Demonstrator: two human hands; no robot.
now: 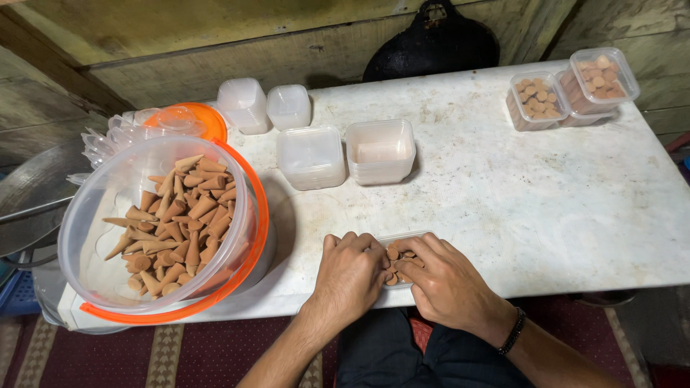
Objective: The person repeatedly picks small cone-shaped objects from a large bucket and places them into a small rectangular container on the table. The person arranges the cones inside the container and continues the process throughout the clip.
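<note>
A small clear plastic box (404, 238) sits at the near edge of the white table (532, 194), filled with brown cones (397, 257) standing upright. My left hand (350, 276) rests on the box's left side, fingers curled over the cones. On the right side, my right hand (444, 282) has its fingertips among the cones. Most of the box is hidden under both hands. A large clear tub with an orange rim (248, 248) stands tilted at the left, holding several loose brown cones (180, 215).
Empty clear boxes (381, 151) and stacked lids (311, 156) stand mid-table, more stacks (244, 104) behind. Filled boxes of cones (600, 79) sit at the far right corner. A black pan (431, 43) leans on the wooden wall. An orange lid (205, 118) lies behind the tub.
</note>
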